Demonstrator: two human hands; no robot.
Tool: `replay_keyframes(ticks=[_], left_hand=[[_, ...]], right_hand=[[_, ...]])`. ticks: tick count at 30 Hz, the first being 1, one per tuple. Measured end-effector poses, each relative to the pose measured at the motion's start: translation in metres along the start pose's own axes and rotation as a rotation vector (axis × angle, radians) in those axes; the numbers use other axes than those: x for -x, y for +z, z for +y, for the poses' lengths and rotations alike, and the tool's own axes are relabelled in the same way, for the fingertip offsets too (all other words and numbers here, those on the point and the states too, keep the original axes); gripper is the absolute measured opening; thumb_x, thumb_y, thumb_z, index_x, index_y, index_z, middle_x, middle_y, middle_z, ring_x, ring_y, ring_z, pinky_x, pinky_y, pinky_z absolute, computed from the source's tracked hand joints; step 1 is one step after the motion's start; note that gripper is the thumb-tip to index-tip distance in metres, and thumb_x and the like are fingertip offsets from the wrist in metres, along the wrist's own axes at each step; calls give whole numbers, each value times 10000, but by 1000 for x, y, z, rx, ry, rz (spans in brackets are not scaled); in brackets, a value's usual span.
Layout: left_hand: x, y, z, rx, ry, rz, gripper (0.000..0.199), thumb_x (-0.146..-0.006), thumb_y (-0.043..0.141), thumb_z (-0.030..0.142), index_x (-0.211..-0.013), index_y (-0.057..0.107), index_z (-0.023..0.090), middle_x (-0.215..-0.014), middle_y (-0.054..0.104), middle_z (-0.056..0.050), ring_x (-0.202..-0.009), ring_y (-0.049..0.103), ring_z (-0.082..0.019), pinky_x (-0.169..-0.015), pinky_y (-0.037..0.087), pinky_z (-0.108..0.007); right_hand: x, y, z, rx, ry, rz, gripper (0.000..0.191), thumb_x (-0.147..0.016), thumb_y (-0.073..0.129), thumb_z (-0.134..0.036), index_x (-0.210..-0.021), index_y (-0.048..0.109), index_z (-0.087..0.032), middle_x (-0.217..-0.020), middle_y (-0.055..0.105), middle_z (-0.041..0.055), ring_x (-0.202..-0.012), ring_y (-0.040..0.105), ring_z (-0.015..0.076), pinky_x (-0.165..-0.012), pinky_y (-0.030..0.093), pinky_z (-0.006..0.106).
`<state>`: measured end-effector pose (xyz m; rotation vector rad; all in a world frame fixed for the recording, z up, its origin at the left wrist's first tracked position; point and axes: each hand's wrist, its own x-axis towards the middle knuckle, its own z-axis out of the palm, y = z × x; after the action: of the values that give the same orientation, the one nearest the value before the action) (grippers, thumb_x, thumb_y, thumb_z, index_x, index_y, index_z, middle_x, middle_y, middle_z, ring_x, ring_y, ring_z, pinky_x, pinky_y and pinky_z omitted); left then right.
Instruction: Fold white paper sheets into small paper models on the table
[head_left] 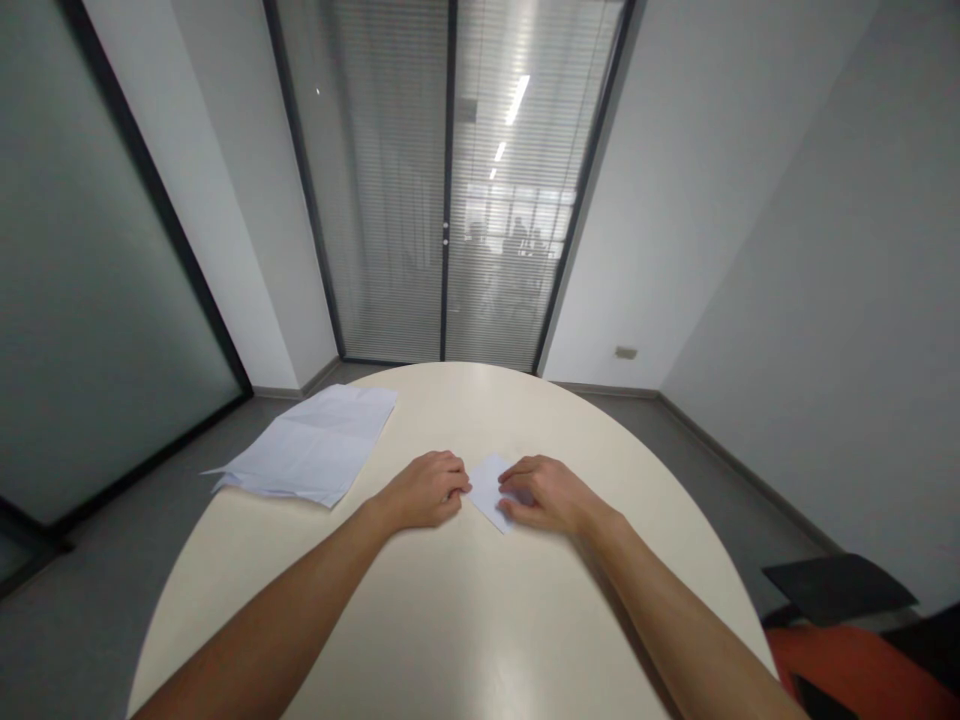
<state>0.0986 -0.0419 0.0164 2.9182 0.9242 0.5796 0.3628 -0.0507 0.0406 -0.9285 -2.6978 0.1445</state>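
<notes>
A small piece of folded white paper (487,490) lies on the table, turned so that its corners point toward each hand and toward me. At its left corner, my left hand (431,490) has curled fingers, the tips closed on the paper's edge. My right hand (547,495) rests over the right part of the paper, fingers bent and pressing on it, thumb near the lower edge. That hand hides the paper's right corner. Both forearms lie low over the cream tabletop.
Several large white sheets (315,445) lie at the table's left side, partly overhanging the edge. The round cream table (450,610) fills the front. A red and black chair (847,640) stands at the right. Beyond are a glass partition with blinds (495,290) and grey walls.
</notes>
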Motion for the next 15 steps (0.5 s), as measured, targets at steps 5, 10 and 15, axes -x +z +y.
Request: replay_keyframes(ticks=[5, 10, 15], left_hand=[[0, 1, -1, -15, -1, -7, 241, -828, 527, 120, -947, 724, 188, -909, 670, -64, -900, 598, -218, -849, 462, -356], [1, 1, 0, -21, -2, -10, 229, -837, 538, 132, -962, 720, 194, -931, 661, -64, -914, 598, -218, -853, 466, -354], [0, 0, 2, -9, -13, 1, 232, -843, 535, 123, -969, 717, 191, -963, 675, -64, -916, 604, -215, -866, 483, -358]], right_hand=[[3, 2, 1, -25, 72, -16, 270, -900, 589, -352, -1070, 718, -186, -1062, 747, 95, -965, 686, 238, -900, 505, 361], [0, 13, 1, -26, 91, 63, 444, -934, 560, -411, -1307, 588, -172, -1268, 648, 139, -1112, 601, 268, -977, 463, 413], [-5, 20, 1, 6, 112, 54, 483, -930, 565, -464, -1319, 590, -179, -1326, 614, 133, -1150, 556, 292, -1013, 426, 456]])
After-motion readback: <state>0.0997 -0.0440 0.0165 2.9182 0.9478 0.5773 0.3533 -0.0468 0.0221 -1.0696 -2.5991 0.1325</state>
